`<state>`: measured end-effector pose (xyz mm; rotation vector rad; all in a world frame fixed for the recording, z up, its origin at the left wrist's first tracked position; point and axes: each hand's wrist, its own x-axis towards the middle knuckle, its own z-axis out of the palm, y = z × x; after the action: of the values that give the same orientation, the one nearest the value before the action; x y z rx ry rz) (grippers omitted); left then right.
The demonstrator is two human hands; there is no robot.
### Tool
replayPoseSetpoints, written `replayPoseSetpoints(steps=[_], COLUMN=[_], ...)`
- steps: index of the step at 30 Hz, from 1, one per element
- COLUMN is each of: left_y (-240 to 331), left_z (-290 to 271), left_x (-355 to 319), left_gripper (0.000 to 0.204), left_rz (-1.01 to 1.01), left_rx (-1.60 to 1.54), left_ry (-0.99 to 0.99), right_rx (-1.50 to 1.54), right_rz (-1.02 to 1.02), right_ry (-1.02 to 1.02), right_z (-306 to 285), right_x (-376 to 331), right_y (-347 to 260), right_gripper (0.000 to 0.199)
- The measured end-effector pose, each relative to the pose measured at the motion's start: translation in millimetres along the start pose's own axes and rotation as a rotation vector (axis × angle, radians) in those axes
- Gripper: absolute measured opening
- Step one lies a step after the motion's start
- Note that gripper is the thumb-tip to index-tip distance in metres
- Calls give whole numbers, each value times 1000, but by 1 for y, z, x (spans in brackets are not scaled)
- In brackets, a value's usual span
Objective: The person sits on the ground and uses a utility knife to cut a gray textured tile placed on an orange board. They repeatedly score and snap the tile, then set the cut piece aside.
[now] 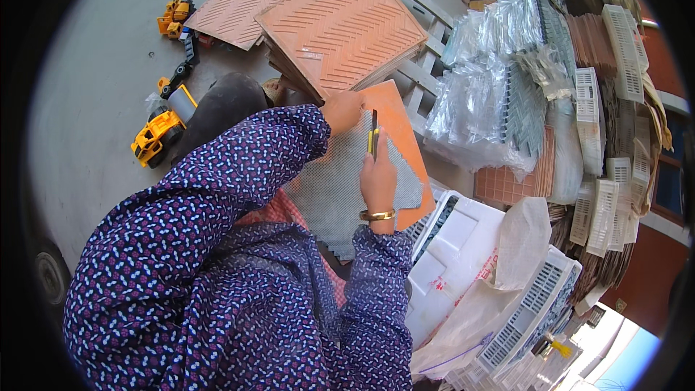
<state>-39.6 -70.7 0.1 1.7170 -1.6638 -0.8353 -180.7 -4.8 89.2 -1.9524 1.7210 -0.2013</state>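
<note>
My right hand (379, 184) is closed around a yellow and black utility knife (373, 137), its tip pointing away from me. Beneath it lies a grey sheet (326, 181) with a fine mesh-like pattern, tilted across my lap. At the far edge of that sheet, my left hand (343, 111) has its fingers closed on the rim; the fingertips are partly hidden. Under the sheet an orange board (394, 112) shows along the right and far sides. Just beyond my left hand stands a stack of orange trays (344, 29) with herringbone ridges.
Another ridged orange stack (242, 7) stands at far left. Yellow toy trucks (156, 137) lie on the grey floor. To the right are plastic-wrapped grey sheets (481, 94), a white plastic crate (452, 253), and several upright white slotted crates (590, 116) along the edge.
</note>
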Motion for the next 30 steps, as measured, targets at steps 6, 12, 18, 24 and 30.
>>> replayPoseSetpoints(steps=[6, 12, 18, 24, 30], left_y=[9, 12, 12, 13, 16], left_z=[-6, -6, -4, -5, -7], left_x=[-5, -6, -4, -7, -7], left_gripper=[14, 15, 12, 9, 9], left_rz=[-92, -121, -134, -168, -206], left_rx=[23, -50, -44, -93, -124], left_ry=[10, 6, 57, 70, 59], right_rx=[-125, -236, -407, -423, -415], right_rz=[-172, -161, -189, -160, -148], right_ry=[-36, -77, -8, 40, 6], right_z=[3, -3, 4, 15, 13], right_x=[33, 28, 26, 18, 11], right_y=[5, 1, 1, -4, -3], right_gripper=[52, 51, 53, 54, 55])
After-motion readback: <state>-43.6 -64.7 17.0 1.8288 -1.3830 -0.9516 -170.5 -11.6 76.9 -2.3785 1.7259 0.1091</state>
